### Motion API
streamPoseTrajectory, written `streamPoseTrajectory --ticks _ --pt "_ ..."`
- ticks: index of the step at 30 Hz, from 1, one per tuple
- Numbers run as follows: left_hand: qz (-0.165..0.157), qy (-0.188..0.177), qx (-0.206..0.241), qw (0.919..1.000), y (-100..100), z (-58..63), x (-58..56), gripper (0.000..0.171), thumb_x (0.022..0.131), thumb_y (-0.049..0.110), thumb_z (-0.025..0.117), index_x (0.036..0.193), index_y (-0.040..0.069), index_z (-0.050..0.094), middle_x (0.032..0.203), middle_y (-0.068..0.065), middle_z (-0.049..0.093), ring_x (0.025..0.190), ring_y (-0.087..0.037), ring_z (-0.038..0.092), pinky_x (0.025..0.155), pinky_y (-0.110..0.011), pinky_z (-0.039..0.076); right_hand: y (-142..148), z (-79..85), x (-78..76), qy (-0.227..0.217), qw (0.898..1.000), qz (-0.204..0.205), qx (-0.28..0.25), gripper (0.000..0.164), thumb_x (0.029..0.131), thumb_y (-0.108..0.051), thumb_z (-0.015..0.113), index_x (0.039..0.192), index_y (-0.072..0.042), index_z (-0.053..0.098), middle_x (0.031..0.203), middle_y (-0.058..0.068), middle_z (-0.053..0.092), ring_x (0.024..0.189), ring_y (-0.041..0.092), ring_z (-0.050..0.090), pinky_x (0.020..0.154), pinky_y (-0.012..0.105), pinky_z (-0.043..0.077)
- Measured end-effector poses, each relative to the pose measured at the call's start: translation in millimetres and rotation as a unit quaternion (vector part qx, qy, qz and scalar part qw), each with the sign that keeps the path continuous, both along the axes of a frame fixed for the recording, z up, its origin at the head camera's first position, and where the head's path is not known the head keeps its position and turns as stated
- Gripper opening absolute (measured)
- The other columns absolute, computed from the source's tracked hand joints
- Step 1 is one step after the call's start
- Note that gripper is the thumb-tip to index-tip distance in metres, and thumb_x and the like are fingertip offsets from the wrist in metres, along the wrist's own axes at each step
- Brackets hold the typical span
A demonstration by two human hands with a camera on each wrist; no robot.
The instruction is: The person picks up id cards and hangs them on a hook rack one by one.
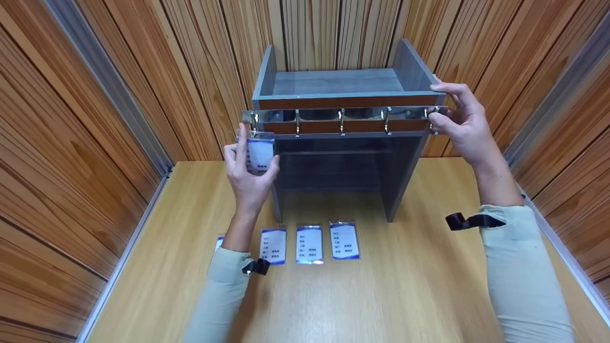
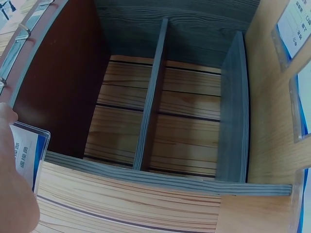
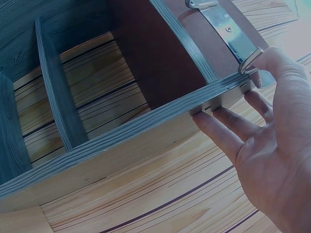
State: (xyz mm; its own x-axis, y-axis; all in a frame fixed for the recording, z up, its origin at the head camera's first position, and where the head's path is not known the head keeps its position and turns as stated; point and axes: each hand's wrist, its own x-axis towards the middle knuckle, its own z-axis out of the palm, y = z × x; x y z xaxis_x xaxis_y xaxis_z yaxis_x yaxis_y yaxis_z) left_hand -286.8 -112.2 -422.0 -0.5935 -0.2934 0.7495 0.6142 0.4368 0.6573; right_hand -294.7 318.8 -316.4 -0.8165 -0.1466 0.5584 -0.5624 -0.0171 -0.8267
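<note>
My left hand grips a name badge in a clear sleeve, fingers along one edge and thumb at the other. The badge's top edge is right at the leftmost hook of a shiny metal hook rail. The rail runs across the brown front board of a small grey shelf. At the rail's other end my right hand holds on, its thumb by the last hook and its fingers against the shelf's side panel. Part of the held badge is hidden behind the left fingers in the left wrist view.
Several more badges lie in a row on the wooden table, among them a badge in the middle and a badge to the right. My left forearm partly covers the leftmost. Wood-slatted walls enclose the table's back and sides.
</note>
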Motion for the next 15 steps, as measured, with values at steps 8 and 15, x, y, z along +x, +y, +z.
streamPoseTrajectory --ticks 8,15 --pt "-0.019 0.018 -0.002 0.9996 -3.1 -4.5 -0.4 0.090 0.088 0.021 0.088 0.163 -0.005 0.047 0.126 -0.024 0.055 0.118 -0.030 0.055 0.097 -0.036 0.052 1.8 -2.3 -0.1 -0.004 1.000 0.004 -0.010 0.048 0.107 0.006 0.061 0.153 0.000 0.055 0.175 0.011 0.047 0.120 0.023 0.073 0.091 0.024 0.067" --pt "-0.044 0.013 0.003 0.9990 -8.1 -3.0 0.7 0.095 0.089 0.018 0.089 0.167 -0.004 0.041 0.139 -0.025 0.059 0.125 -0.029 0.058 0.104 -0.036 0.051 1.5 -2.1 -2.0 0.003 1.000 0.005 -0.008 0.046 0.107 0.006 0.061 0.153 -0.001 0.055 0.169 0.008 0.052 0.119 0.023 0.073 0.093 0.024 0.067"
